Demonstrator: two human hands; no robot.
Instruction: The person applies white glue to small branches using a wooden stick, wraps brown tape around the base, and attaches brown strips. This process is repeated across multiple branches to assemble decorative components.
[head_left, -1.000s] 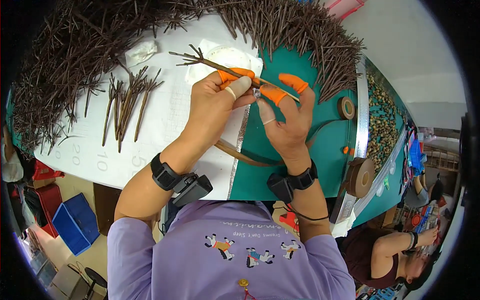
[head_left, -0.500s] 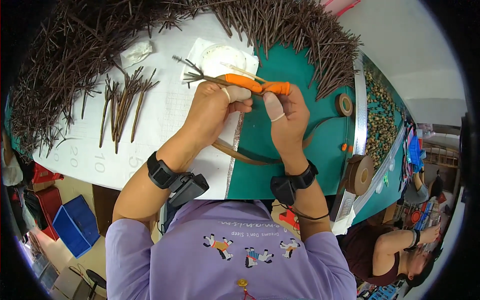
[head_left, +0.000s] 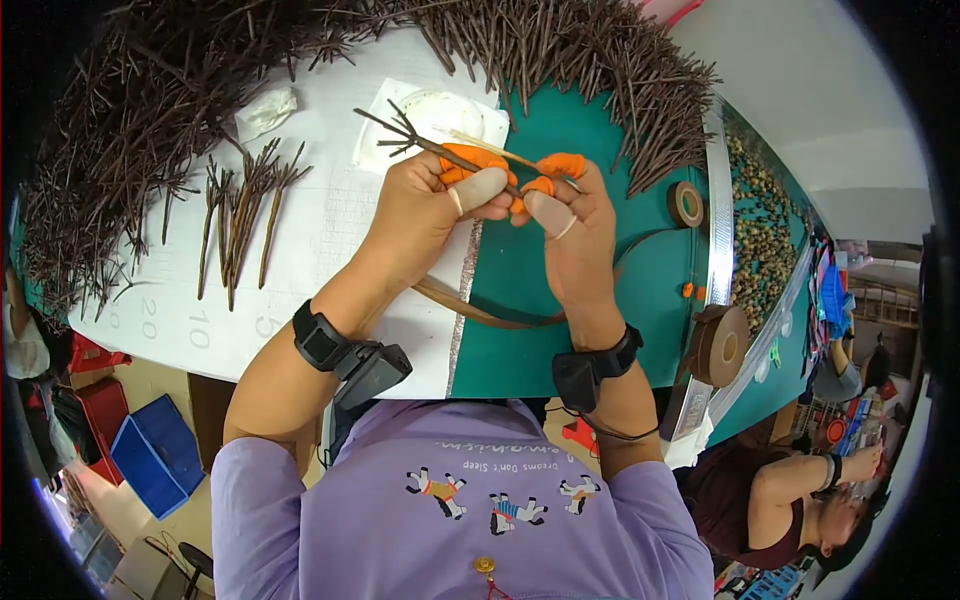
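Observation:
A dark brown branched twig [head_left: 428,146] slants between my hands, its forked tip pointing to the far left. My left hand [head_left: 415,215], with orange and pale finger covers, is closed around its stem. At the stem's lower end, my right hand [head_left: 578,240] pinches with thumb and finger. A thin pale stick [head_left: 490,146] also sticks out of my right hand, angled toward the white round dish [head_left: 440,106] behind. Below my hands curves a brown tape strip [head_left: 490,317]; its contact with my fingers is hidden.
Several twigs [head_left: 235,215] lie on the white sheet at left. Large twig piles [head_left: 130,130] line the far side. Tape rolls [head_left: 686,205] [head_left: 722,345] and a metal rail [head_left: 720,230] are at right, before a tray of small buds [head_left: 765,220]. Another person [head_left: 750,500] sits at lower right.
The twig has tilted more steeply, its forked tip shifting slightly. My right forefinger has lifted from the stem, and my right thumb has shifted down a little.

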